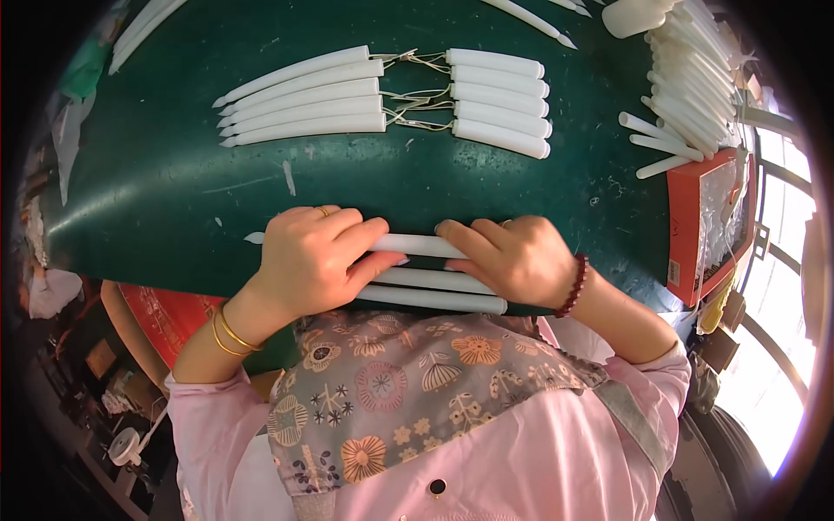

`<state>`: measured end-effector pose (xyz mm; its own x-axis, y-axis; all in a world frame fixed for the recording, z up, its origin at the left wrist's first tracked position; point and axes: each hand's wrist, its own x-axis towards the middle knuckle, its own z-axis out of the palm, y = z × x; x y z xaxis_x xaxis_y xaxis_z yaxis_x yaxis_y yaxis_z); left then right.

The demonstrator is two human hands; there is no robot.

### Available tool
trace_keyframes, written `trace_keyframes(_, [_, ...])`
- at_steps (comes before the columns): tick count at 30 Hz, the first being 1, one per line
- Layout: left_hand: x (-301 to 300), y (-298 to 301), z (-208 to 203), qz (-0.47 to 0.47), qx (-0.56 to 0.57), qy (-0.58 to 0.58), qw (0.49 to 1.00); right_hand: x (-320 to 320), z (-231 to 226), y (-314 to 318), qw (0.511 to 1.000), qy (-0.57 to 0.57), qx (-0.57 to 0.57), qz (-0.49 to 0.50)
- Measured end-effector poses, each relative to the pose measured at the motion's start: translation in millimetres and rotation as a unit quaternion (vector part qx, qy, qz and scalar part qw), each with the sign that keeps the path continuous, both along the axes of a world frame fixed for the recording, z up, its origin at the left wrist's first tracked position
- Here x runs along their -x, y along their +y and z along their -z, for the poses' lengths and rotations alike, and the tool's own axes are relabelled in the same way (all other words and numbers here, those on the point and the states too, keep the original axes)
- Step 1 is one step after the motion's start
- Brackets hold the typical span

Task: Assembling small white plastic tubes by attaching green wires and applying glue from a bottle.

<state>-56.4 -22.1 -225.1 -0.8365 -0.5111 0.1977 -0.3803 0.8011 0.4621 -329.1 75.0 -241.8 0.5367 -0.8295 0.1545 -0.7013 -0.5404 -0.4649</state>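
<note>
The fingers of your left hand point(308, 256) are wrapped around a white candle point(415, 246), and the fingers of your right hand point(514, 258) pinch the same candle farther along, thumb on the near side and forefinger on the far side. Its long axis runs left to right from one set of fingers to the other, with a bare stretch between them; neither hand is nearer, since both touch it. The pointed tip point(254, 238) sticks out to the left of your left fingers, while the other end is hidden under your right hand, so its finish there cannot be told. The relation that counts is this shared line: your fingers face each other across the bare stretch. Just on your side of the fingers, two loose tubes point(434, 280) point(439, 300) lie nearly parallel to the candle, between it and your apron point(382, 382); their right ends sit near your right thumb, their left ends go out of sight behind your left hand. Beyond the fingers on the bench point(217, 191), wires point(420, 94) join a row of pointed candles point(300, 106), ahead of your left hand, to short tubes point(499, 89) ahead of your right.
</note>
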Motion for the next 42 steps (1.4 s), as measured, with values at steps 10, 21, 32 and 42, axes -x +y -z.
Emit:
trace_keyframes(10, [4, -31, -3, -0.012, -0.013, 0.106, 0.994, 14, -21, -45, 0.975, 0.061, 0.133, 0.167])
trace_keyframes(21, [20, -55, 7, -0.105, 0.096, -0.020, 0.990, -8, -18, -48, 0.974, 0.096, 0.005, 0.204])
trace_keyframes(32, [29, -51, -10, -0.067, -0.066, 0.169, 0.981, -8, -22, -64, 0.971, 0.028, 0.103, 0.213])
trace_keyframes(42, [39, -51, -3, -0.105, -0.014, -0.006, 0.994, 5, -5, -74, 0.968, -0.005, 0.106, 0.227])
